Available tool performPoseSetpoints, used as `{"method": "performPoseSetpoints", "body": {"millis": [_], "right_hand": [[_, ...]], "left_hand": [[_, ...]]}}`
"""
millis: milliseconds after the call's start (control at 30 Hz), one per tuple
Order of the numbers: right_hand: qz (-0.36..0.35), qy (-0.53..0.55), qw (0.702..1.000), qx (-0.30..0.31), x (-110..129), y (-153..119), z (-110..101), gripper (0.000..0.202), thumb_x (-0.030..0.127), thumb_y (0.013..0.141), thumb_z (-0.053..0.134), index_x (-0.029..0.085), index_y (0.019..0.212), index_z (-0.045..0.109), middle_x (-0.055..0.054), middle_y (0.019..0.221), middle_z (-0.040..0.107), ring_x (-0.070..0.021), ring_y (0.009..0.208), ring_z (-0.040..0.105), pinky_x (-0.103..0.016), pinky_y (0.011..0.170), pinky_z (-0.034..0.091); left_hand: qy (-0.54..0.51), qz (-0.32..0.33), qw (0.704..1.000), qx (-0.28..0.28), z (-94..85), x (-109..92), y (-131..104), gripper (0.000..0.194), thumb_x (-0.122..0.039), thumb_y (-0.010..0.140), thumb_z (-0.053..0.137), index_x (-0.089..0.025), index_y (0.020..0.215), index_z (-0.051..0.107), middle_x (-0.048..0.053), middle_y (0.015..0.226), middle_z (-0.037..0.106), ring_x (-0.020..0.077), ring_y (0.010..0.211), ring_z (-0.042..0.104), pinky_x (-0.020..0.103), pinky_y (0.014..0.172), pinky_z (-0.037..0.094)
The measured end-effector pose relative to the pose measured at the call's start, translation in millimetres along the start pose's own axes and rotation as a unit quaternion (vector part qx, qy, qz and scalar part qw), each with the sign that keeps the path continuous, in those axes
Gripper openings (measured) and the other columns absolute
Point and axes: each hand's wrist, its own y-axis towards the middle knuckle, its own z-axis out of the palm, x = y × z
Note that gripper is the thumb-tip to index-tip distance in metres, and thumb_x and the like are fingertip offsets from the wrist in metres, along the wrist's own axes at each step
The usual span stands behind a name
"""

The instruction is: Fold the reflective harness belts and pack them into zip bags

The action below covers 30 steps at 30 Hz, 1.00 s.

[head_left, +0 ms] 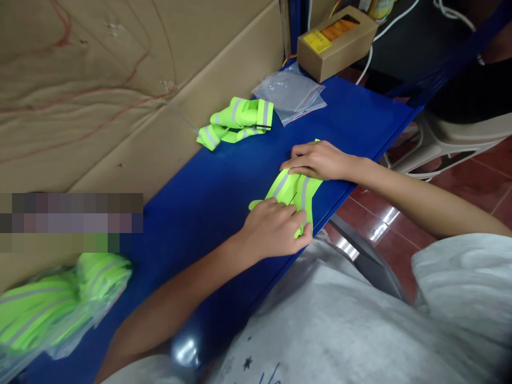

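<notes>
Strap [280, 185] lies at the counter's [180, 208] front edge. Left hand [274, 226]: fingers clamped on its near end. Right hand [318, 160]: fingers laid over its far end; pinch cannot be determined. Beyond: bundle [240, 113], then bags [286, 93], then box [340, 53].

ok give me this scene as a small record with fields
left hand: closed on the green band
right hand: over the same band, grip unclear
surface: blue table
second band: crumpled, near clear bags
box: cardboard, beyond the bags
packed bands: in clear plastic, picture's lower left
</notes>
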Motion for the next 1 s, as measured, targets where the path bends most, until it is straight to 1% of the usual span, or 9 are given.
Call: {"method": "performPoseSetpoints", "body": {"millis": [133, 233, 333, 433, 567, 700, 767, 867, 1000], "right_hand": [[-0.009, 0.014, 1.0, 0.006, -0.5, 1.6, -0.1, 0.048, 0.05, 0.112, 0.036, 0.026, 0.131, 0.073, -0.006, 0.098, 0.067, -0.0156, 0.08, 0.061, -0.026, 0.068, 0.037], [-0.004, 0.017, 1.0, 0.011, 0.4, 2.1, -1.2, 0.046, 0.046, 0.113, 0.037, 0.026, 0.132, 0.073, -0.006, 0.097, 0.066, -0.016, 0.079, 0.059, -0.027, 0.069, 0.038], [0.013, 0.017, 1.0, 0.018, 0.4, 2.4, -2.4, 0.046, 0.045, 0.113, 0.036, 0.026, 0.133, 0.072, -0.006, 0.097, 0.065, -0.0163, 0.079, 0.059, -0.028, 0.069, 0.038], [0.023, 0.009, 0.999, 0.024, -2.7, 2.3, -3.0, 0.051, 0.049, 0.112, 0.033, 0.023, 0.134, 0.071, -0.008, 0.102, 0.067, -0.0181, 0.081, 0.06, -0.03, 0.072, 0.04], [0.022, 0.02, 0.999, 0.025, -9.7, 1.0, -3.2, 0.06, 0.059, 0.11, 0.033, 0.017, 0.138, 0.067, -0.014, 0.119, 0.067, -0.0225, 0.094, 0.063, -0.035, 0.084, 0.044], [0.021, 0.036, 0.998, 0.038, -16.1, -1.0, -4.5, 0.063, 0.061, 0.108, 0.035, 0.015, 0.135, 0.068, -0.016, 0.119, 0.067, -0.0248, 0.101, 0.064, -0.037, 0.089, 0.044], [0.024, 0.053, 0.997, 0.041, -18.8, -1.8, -5.4, 0.061, 0.061, 0.108, 0.036, 0.015, 0.134, 0.068, -0.015, 0.119, 0.067, -0.0244, 0.102, 0.064, -0.036, 0.089, 0.044], [0.019, 0.062, 0.997, 0.037, -22.0, -2.1, -5.3, 0.061, 0.061, 0.108, 0.037, 0.015, 0.133, 0.068, -0.015, 0.12, 0.068, -0.0244, 0.103, 0.064, -0.037, 0.09, 0.043], [0.015, 0.055, 0.998, 0.032, -24.6, -1.3, -2.4, 0.061, 0.062, 0.107, 0.039, 0.015, 0.131, 0.069, -0.015, 0.118, 0.068, -0.0251, 0.104, 0.064, -0.037, 0.09, 0.043]], "left_hand": [[-0.027, -0.046, 0.997, 0.056, 9.4, 3.0, 35.9, 0.033, -0.034, 0.089, 0.06, -0.016, 0.066, 0.076, 0.007, 0.07, 0.07, 0.0214, 0.065, 0.065, 0.033, 0.055, 0.039], [-0.029, -0.033, 0.999, 0.006, 26.5, 8.5, 48.8, 0.029, -0.033, 0.09, 0.061, -0.017, 0.072, 0.077, 0.009, 0.08, 0.071, 0.025, 0.08, 0.068, 0.037, 0.066, 0.046], [-0.052, -0.026, 0.998, -0.028, 40.9, 10.9, 46.0, 0.04, -0.042, 0.104, 0.05, -0.016, 0.084, 0.073, 0.007, 0.08, 0.07, 0.0229, 0.082, 0.067, 0.039, 0.081, 0.049], [-0.079, -0.025, 0.996, -0.027, 46.6, 7.6, 32.3, 0.049, -0.055, 0.107, 0.043, -0.015, 0.093, 0.066, 0.007, 0.09, 0.072, 0.0235, 0.093, 0.067, 0.044, 0.1, 0.046], [-0.092, -0.044, 0.995, -0.023, 43.6, 0.3, 15.9, 0.052, -0.066, 0.098, 0.054, -0.015, 0.106, 0.063, 0.012, 0.111, 0.071, 0.0285, 0.112, 0.065, 0.054, 0.119, 0.034], [-0.077, -0.095, 0.992, 0.01, 34.0, 0.3, 11.7, 0.037, -0.046, 0.093, 0.066, -0.018, 0.116, 0.062, 0.014, 0.124, 0.068, 0.0339, 0.13, 0.057, 0.067, 0.124, 0.018], [-0.084, -0.096, 0.991, 0.032, 27.6, 5.6, 10.6, 0.036, -0.043, 0.093, 0.065, -0.019, 0.119, 0.061, 0.014, 0.128, 0.066, 0.0345, 0.136, 0.054, 0.067, 0.121, 0.021], [-0.113, -0.07, 0.989, 0.066, 19.2, 15.8, 7.7, 0.041, -0.046, 0.097, 0.061, -0.021, 0.128, 0.059, 0.014, 0.134, 0.064, 0.0315, 0.136, 0.055, 0.057, 0.111, 0.036], [-0.124, -0.065, 0.987, 0.077, 16.7, 15.1, 5.9, 0.05, -0.053, 0.095, 0.063, -0.021, 0.133, 0.059, 0.014, 0.14, 0.061, 0.0331, 0.143, 0.05, 0.059, 0.115, 0.032]]}}
